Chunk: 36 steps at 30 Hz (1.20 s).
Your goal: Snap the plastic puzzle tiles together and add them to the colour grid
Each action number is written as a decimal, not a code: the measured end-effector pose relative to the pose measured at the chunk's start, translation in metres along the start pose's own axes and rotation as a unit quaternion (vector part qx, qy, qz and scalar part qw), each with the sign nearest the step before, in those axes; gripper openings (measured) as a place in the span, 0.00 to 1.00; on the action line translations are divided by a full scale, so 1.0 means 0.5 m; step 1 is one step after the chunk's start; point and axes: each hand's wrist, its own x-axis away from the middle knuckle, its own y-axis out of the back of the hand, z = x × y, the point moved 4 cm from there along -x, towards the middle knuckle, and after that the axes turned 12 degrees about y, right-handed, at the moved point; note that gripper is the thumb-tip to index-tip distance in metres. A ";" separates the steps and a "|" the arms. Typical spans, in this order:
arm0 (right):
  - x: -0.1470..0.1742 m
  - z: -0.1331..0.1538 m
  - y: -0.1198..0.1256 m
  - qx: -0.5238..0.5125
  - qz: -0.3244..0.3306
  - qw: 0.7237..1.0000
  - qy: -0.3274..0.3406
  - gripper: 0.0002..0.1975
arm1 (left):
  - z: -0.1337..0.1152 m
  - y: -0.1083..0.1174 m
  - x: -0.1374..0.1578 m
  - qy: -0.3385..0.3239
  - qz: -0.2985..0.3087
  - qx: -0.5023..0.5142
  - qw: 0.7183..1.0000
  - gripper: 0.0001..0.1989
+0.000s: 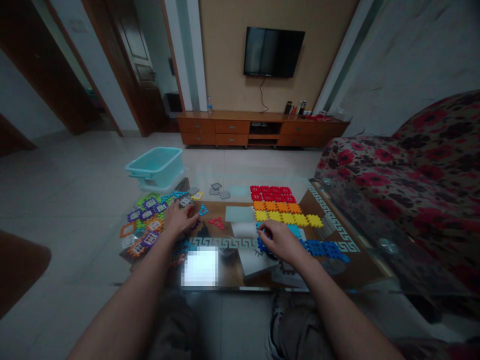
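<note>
My left hand reaches over the right side of a mixed pile of interlocking plastic tiles, its fingers apart and touching the pieces there. Purple, orange, green and blue tiles make up this pile, many with window-like grids. My right hand is above the left end of a row of dark blue tiles, with curled fingers; whatever they pinch is hidden. Light blue tiles lie just beyond it. Farther back are rows of yellow tiles, orange tiles and red tiles.
Between the hands lie a red triangular piece and a blue triangular piece. Several grey pieces sit at the glass table's far side. A turquoise bin stands at the back left. A flowered sofa borders the right.
</note>
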 end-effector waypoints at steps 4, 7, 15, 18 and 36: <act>0.001 0.002 0.000 0.002 0.004 1.000 0.002 0.06 | 0.005 -0.010 -0.006 -0.003 0.019 -0.004 1.000 0.33; 0.001 0.003 0.002 0.004 0.004 1.000 0.001 0.06 | 0.006 -0.011 -0.008 -0.002 0.015 -0.006 1.000 0.33; 0.000 0.004 0.001 0.004 0.006 1.000 -0.006 0.06 | 0.003 -0.008 -0.012 0.009 0.028 -0.016 0.999 0.34; -0.001 0.004 0.001 0.004 0.007 1.000 -0.006 0.05 | 0.001 -0.005 -0.011 0.020 0.032 -0.014 0.999 0.35; -0.007 0.005 -0.014 0.003 0.000 1.000 0.007 0.06 | -0.019 0.031 0.023 -0.071 -0.069 0.138 0.985 0.34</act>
